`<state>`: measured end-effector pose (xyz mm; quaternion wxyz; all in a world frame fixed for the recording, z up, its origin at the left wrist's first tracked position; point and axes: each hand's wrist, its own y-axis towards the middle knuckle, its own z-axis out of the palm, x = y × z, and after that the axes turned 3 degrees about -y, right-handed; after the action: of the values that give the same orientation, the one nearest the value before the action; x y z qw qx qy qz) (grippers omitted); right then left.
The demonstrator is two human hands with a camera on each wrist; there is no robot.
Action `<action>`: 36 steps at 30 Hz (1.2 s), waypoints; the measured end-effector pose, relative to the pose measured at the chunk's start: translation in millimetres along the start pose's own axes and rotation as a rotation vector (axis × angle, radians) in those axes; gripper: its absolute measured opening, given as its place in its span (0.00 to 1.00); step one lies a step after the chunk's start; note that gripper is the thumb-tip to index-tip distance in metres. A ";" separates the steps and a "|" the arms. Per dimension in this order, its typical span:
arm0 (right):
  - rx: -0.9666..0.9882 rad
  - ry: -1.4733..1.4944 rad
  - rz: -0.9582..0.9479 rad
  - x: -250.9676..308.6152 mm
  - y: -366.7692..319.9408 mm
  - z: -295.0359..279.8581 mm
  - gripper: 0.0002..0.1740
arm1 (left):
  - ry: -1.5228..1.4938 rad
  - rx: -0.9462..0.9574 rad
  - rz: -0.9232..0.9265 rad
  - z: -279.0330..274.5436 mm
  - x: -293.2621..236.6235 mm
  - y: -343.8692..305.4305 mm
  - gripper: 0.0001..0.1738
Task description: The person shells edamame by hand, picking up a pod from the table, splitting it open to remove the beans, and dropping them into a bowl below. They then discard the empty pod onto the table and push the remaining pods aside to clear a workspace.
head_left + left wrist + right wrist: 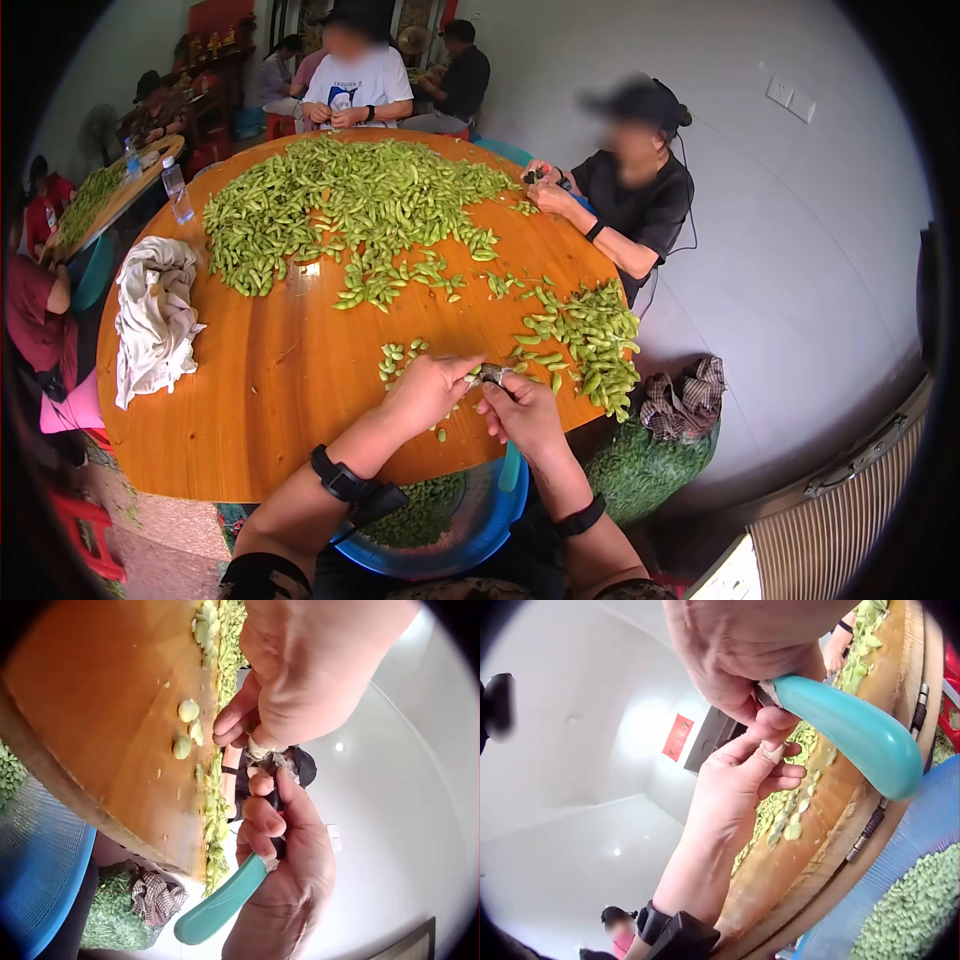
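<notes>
My left hand (pixel 431 388) pinches a small green bean (pixel 474 372) between thumb and fingertips, over the near edge of the table. White tape (pixel 773 752) is wrapped round its thumb. Close against it, my right hand (pixel 527 413) grips a teal-handled tool (pixel 223 901), its handle sticking out below the palm. Some metal shows where the handle meets the fingers; the working end is mostly hidden by both hands. Beyond the left hand lie several shelled beans (pixel 392 362) on the wood. Right of the hands is a pile of green pods (pixel 590 345).
A large heap of pods (pixel 350 195) covers the far side of the round table (pixel 240 400). Below its near edge stands a blue basket (pixel 500 530) of beans. A white cloth (pixel 157 315) and bottle (pixel 177 190) are at left. Two people sit around this table.
</notes>
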<state>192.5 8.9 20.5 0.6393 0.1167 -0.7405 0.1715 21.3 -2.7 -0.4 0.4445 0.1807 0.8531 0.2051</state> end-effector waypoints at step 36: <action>-0.087 0.287 0.053 -9.4 3.5 12.3 0.06 | -0.649 0.235 -0.536 5.4 14.2 -0.4 0.11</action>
<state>181.4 6.7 9.3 0.7382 0.0436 -0.6511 0.1708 18.1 5.0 -13.2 0.7034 0.0572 0.7036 -0.0836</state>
